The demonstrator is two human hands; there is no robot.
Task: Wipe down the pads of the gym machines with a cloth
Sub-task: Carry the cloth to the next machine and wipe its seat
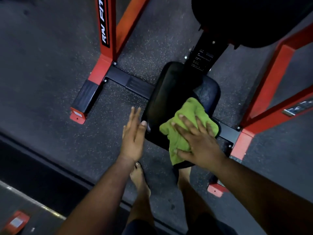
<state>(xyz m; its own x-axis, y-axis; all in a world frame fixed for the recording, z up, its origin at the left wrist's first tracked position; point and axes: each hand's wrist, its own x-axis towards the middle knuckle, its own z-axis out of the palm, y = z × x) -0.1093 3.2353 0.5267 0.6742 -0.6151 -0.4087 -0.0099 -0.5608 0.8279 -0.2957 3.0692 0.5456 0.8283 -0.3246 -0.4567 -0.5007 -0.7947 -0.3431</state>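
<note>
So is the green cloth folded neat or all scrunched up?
Scrunched. The cloth lies rumpled on the seat pad, with uneven edges, under the flat right hand.

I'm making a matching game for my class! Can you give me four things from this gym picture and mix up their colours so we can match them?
Things:
1. cloth
2. seat pad
3. machine frame
4. floor

Colours:
A. red
B. dark grey with tiny speckles
C. green
D. black

Pairs: 1-C, 2-D, 3-A, 4-B
</note>
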